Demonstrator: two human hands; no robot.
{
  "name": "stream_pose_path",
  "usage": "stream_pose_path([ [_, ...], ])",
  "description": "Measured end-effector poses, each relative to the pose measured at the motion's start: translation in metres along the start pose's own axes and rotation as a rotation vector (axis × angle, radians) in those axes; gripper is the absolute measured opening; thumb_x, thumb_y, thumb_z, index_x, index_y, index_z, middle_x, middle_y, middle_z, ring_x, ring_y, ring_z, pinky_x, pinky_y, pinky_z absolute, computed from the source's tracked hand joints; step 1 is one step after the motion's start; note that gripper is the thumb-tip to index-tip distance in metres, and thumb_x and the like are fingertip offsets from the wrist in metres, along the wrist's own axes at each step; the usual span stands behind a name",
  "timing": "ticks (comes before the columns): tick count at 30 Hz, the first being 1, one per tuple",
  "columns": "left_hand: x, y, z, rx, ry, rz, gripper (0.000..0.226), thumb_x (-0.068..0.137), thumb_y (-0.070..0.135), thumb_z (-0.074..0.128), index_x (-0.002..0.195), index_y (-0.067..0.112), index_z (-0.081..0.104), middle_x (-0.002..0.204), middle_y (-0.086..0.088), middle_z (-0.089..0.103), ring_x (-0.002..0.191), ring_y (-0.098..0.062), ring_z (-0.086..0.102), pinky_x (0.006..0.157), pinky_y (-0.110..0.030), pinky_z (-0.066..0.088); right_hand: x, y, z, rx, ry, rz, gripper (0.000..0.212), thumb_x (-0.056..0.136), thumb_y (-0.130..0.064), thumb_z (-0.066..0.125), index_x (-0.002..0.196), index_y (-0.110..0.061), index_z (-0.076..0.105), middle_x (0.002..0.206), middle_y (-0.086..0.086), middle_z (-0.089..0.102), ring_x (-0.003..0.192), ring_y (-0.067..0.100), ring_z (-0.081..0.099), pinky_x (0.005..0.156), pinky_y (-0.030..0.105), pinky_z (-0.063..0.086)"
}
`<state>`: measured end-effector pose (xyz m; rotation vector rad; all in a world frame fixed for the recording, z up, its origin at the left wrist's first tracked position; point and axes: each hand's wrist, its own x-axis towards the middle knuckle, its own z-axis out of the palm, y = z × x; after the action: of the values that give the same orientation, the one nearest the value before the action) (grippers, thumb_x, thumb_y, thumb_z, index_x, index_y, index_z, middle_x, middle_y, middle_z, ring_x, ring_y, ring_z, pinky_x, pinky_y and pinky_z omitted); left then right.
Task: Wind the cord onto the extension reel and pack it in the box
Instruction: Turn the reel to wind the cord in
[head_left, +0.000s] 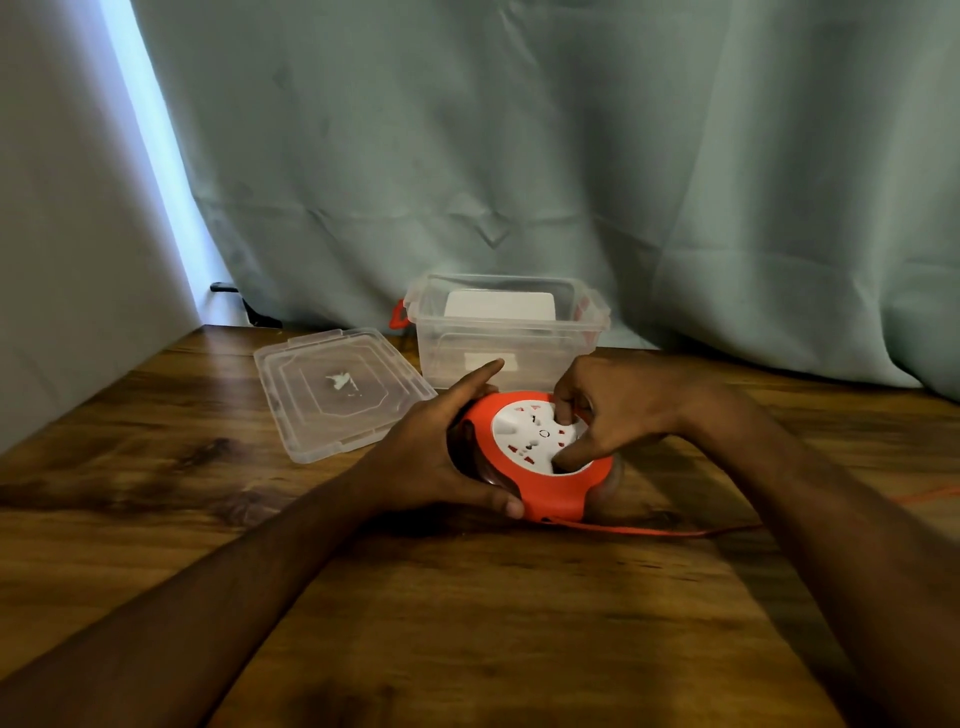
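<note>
Bare forearms reach in from the bottom edge across the wooden table, meeting at the middle. Farthest left lies the clear box lid, flat on the table, just beside the open clear plastic box with red latches, which stands at the back against the curtain. Directly in front of the box sits the orange extension reel, tilted slightly toward the camera, its white socket face up. The left hand cups the reel's left rim, thumb hooked under the near edge and forefinger stretched along the far side. The right hand is curled over the socket face, its fingertips pressing into the white disc as if to turn it. From the reel's near lower edge the orange cord trails right along the table and out of view, so winding looks unfinished. The reel appears to be rigid, light plastic, smooth enough to slip; holding the outer rim firmly while turning the centre seems the safest grip. The cord looks limp and may snag.
</note>
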<state>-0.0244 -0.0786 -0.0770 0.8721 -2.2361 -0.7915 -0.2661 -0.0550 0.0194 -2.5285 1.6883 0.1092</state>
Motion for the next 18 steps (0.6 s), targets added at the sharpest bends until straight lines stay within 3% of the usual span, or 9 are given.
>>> stream_pose_path([
  [2,0.0,0.001,0.0,0.002,-0.005,-0.001,0.132,0.056,0.054,0.097,0.157,0.053,0.013,0.154,0.021,0.043,0.136,0.0,0.046,0.104,-0.013,0.045,-0.002,-0.002,0.0,-0.01,0.004,-0.018,0.037,0.074,-0.069,0.076,0.078,-0.033,0.065,0.077,-0.025,0.064,0.075,0.001,0.065,0.059,0.015,0.043],
  [5,-0.001,0.002,0.0,0.01,-0.018,0.007,0.134,0.054,0.056,0.098,0.157,0.053,0.013,0.155,0.02,0.044,0.139,-0.002,0.047,0.111,-0.026,0.047,-0.005,-0.007,0.002,-0.043,0.039,-0.008,0.045,0.074,-0.07,0.075,0.06,-0.034,0.054,0.052,-0.03,0.056,0.062,0.0,0.059,0.054,0.016,0.039],
  [9,-0.001,0.004,-0.001,-0.001,-0.019,0.011,0.134,0.053,0.057,0.097,0.158,0.051,0.014,0.154,0.018,0.045,0.139,-0.004,0.048,0.112,-0.034,0.049,0.0,-0.013,0.006,-0.037,0.057,0.019,0.052,0.076,-0.08,0.065,0.061,-0.031,0.056,0.059,-0.017,0.059,0.063,0.005,0.064,0.056,0.022,0.045],
  [13,-0.001,0.004,-0.001,-0.004,-0.013,0.007,0.133,0.054,0.056,0.097,0.158,0.051,0.015,0.153,0.018,0.047,0.137,-0.004,0.05,0.111,-0.033,0.05,0.001,-0.015,0.006,0.016,0.023,0.013,0.061,0.085,-0.078,0.056,0.06,-0.023,0.068,0.05,-0.015,0.062,0.054,0.005,0.064,0.053,0.019,0.041],
  [15,-0.001,0.004,-0.001,-0.002,-0.013,0.008,0.132,0.054,0.055,0.097,0.158,0.051,0.015,0.153,0.019,0.046,0.138,-0.004,0.049,0.111,-0.031,0.049,-0.001,-0.012,0.003,0.041,0.023,-0.009,0.054,0.09,-0.069,0.059,0.067,-0.023,0.075,0.06,-0.013,0.069,0.059,0.004,0.066,0.056,0.021,0.046],
  [18,-0.002,0.004,-0.002,-0.006,-0.009,0.008,0.132,0.054,0.054,0.098,0.156,0.055,0.015,0.155,0.019,0.044,0.139,-0.004,0.047,0.111,-0.027,0.048,-0.003,-0.002,-0.006,0.13,0.029,-0.055,0.016,0.093,-0.038,0.072,0.097,-0.024,0.078,0.099,-0.016,0.074,0.085,0.005,0.067,0.077,0.026,0.057],
])
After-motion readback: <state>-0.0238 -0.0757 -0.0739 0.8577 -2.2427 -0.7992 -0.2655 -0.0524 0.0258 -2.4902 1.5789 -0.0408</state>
